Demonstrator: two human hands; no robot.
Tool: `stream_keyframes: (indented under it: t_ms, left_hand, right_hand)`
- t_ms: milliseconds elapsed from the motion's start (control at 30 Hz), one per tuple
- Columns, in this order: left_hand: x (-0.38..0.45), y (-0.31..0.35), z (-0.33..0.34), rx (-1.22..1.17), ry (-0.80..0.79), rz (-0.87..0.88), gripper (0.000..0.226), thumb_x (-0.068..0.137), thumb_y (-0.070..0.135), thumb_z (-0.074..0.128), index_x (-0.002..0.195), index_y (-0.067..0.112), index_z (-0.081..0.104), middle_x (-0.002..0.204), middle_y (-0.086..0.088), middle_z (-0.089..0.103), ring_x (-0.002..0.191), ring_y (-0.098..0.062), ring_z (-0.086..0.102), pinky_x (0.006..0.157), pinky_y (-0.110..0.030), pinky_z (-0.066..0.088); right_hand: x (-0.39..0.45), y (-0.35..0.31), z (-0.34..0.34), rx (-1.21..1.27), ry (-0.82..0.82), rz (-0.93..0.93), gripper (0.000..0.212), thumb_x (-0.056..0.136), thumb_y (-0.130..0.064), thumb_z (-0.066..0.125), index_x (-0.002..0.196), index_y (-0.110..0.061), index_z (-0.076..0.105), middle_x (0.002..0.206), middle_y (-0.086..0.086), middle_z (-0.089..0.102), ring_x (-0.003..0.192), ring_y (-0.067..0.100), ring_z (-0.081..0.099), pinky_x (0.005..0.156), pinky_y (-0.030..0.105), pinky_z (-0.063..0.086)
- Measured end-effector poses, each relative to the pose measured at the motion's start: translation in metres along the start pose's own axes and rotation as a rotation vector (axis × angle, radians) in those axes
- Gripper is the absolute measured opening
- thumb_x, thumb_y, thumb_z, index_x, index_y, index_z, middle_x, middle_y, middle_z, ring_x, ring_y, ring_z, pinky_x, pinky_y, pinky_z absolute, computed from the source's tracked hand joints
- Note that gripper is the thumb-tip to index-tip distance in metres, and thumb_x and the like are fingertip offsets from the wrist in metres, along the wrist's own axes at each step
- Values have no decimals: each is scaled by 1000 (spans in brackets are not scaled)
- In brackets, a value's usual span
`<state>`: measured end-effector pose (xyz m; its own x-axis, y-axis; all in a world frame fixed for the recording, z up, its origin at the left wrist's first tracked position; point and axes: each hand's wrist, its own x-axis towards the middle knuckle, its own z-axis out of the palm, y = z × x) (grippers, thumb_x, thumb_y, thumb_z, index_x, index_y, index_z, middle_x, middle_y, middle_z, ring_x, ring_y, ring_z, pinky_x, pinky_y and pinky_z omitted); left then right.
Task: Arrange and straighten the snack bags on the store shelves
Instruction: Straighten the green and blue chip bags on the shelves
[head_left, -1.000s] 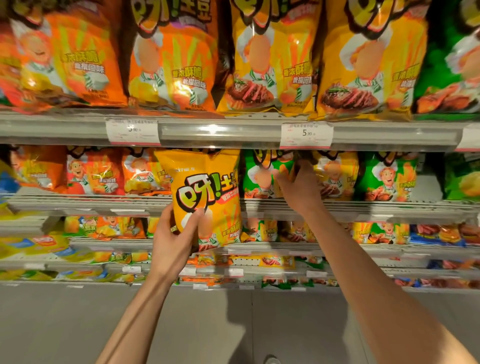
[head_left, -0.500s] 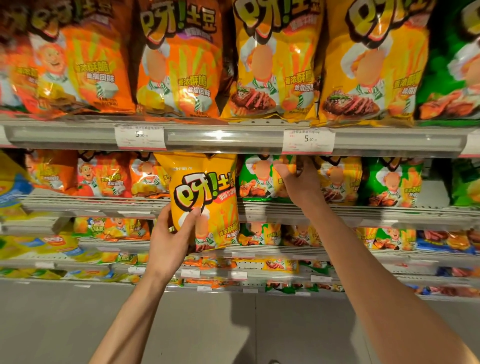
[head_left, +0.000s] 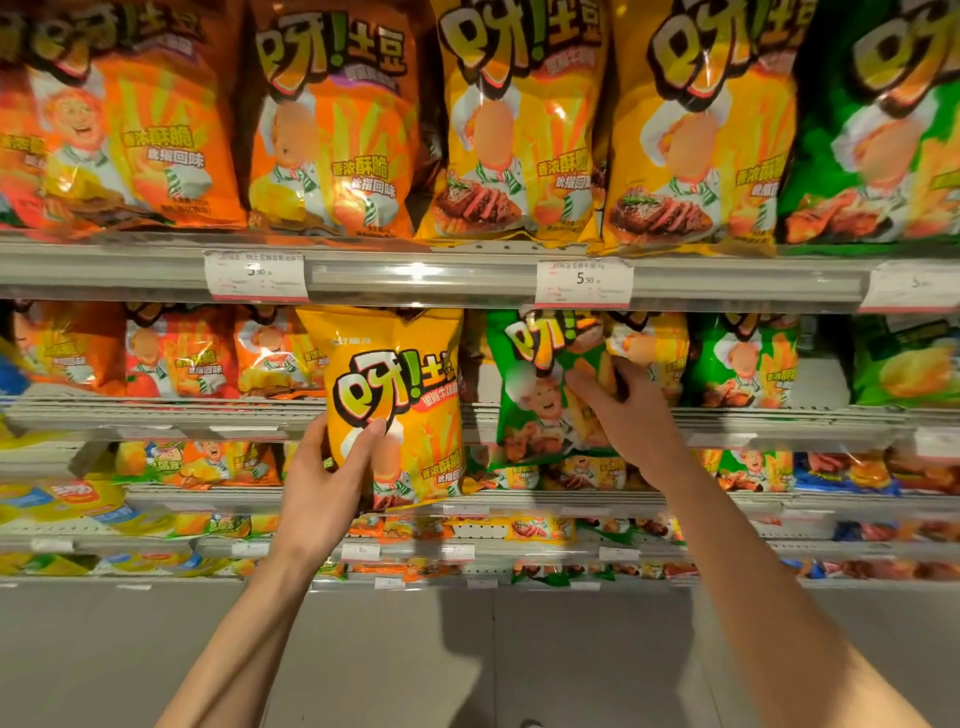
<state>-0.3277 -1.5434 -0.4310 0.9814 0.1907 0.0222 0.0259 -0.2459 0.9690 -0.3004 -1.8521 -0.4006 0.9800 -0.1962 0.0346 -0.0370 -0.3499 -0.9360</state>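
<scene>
Both hands work the second shelf of a snack aisle: the left hand (head_left: 324, 486) grips a yellow bag (head_left: 397, 400) by its lower left corner, thumb curled across the front, and holds it upright in front of the shelf edge (head_left: 156, 415), its top just under the upper shelf rail (head_left: 415, 275). The right hand (head_left: 631, 415) has its fingers curled round the right edge of a green bag (head_left: 540, 395), which now tilts forward off the second shelf with its bottom hanging below the shelf lip. A small yellow bag (head_left: 649, 345) stands just behind the right hand's fingertips; whether they also touch it cannot be told.

Much of the scene is cut off or unclear (the wide lens bends the edges). The tall bags on the top shelf lose their tops at the frame edge, the faces printed on most packs are blurred, and the far-right price tag (head_left: 911, 286) cannot be read. The two nearer price tags (head_left: 584, 283) show 5.90. The lower shelves' small packs are too small to make out.

Half a second earlier the green bag stood back on the shelf, upright among its neighbours, with the right hand reaching in beside it; the yellow bag in the left hand has barely moved.
</scene>
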Motion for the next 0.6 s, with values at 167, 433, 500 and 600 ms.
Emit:
stream_keyframes:
  t_ms: [167, 433, 500, 600]
  left_hand:
    - [4, 5, 29, -9, -63, 19, 50, 89, 49, 66, 132, 24, 62, 115, 14, 73, 98, 7, 67, 75, -8, 51]
    - [36, 20, 85, 124, -124, 98, 47, 91, 65, 59, 121, 29, 63, 101, 11, 74, 92, -11, 69, 74, -31, 52]
    - [47, 25, 97, 160, -102, 120, 62, 89, 75, 53, 126, 25, 60, 98, 4, 74, 90, -20, 70, 71, -34, 51]
    - [58, 33, 110, 172, -68, 95, 84, 90, 78, 48, 141, 12, 48, 100, -7, 70, 93, -30, 67, 70, -34, 45]
  right_hand:
    - [-22, 28, -45, 6, 100, 74, 25, 95, -41, 67, 115, -26, 65, 103, -5, 70, 98, 14, 68, 79, 34, 58]
    - [-24, 41, -68, 120, 154, 114, 24, 98, -41, 62, 120, -31, 61, 112, -1, 69, 105, 17, 67, 73, 31, 60]
    - [-19, 41, -66, 149, 126, 114, 15, 100, -39, 60, 115, -35, 59, 114, -1, 67, 105, 14, 65, 70, 23, 57]
    - [-15, 39, -61, 223, 109, 111, 12, 101, -34, 59, 112, -39, 56, 112, -9, 68, 103, 6, 65, 79, 22, 52]
